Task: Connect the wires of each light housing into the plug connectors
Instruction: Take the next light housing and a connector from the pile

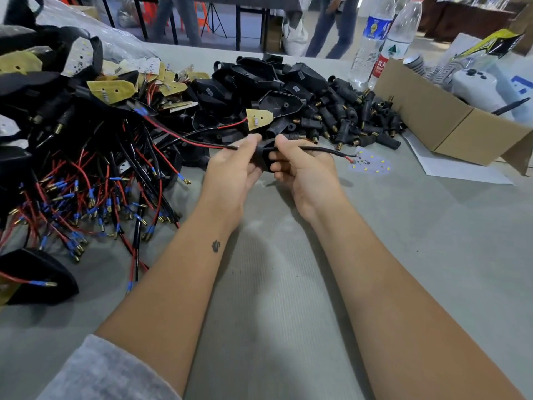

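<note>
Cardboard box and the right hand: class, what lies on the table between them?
In the head view, a small white LED board lies between the cardboard box and right hand.

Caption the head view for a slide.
Both hands, left and right, grip a black plastic connector threaded on red-black wire.

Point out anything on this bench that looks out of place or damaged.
Nothing looks damaged. One small white LED board lies alone on the grey table, apart from the piles, at the wire end past the right hand.

Both hands [261,166] on, seemingly, housing [266,157]
</note>
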`<state>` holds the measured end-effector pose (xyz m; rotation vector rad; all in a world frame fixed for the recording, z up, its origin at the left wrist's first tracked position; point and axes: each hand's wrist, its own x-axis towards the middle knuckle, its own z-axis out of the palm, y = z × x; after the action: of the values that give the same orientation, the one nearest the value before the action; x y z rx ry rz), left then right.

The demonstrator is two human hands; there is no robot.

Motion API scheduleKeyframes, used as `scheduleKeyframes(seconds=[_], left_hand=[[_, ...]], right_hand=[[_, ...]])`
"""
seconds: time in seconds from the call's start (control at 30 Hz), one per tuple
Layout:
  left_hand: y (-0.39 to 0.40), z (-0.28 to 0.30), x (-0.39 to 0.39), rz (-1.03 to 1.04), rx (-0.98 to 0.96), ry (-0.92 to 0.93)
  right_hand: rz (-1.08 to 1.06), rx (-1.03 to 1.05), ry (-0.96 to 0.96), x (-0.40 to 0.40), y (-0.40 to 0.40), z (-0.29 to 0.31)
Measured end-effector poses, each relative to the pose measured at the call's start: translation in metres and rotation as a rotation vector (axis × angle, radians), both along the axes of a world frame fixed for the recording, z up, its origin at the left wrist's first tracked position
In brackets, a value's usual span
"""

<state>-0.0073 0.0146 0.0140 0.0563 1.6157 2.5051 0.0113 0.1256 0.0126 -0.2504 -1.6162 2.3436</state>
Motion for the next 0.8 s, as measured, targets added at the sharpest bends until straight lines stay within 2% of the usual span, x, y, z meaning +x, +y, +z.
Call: scheduleKeyframes(seconds=[0.1, 0.27, 0.37, 0.5, 0.63, 0.7, 0.8], left_hand=[[0.000, -0.004, 0.000, 0.000, -0.032, 0.051], [-0.004, -0.003, -0.002, 0.123, 0.002, 0.090], [-0.002, -0.002, -0.002, 0.141, 0.036, 0.104], [-0.003, -0.003, -0.003, 0.185, 0.071, 0.091], [-0.006, -0.001, -0.004, 0.232, 0.094, 0.058], [-0.007, 0.000, -0.004, 0.255, 0.104, 0.048], [-0.009, -0.001, -0.006, 0.306, 0.119, 0.028]], right_hand=[[0.010, 0.054, 0.000, 0.000, -0.003, 0.000], [0.047, -0.029, -0.008, 0.000, -0.002, 0.002], [0.048, -0.007, -0.041, -0.001, -0.002, 0.002], [0.083, 0.261, -0.095, 0.002, 0.001, 0.003], [0.275, 0.607, -0.102, 0.008, -0.003, 0.004], [0.333, 0.632, -0.094, 0.010, -0.005, 0.005], [0.384, 0.517, -0.066, 0.012, -0.002, 0.007]])
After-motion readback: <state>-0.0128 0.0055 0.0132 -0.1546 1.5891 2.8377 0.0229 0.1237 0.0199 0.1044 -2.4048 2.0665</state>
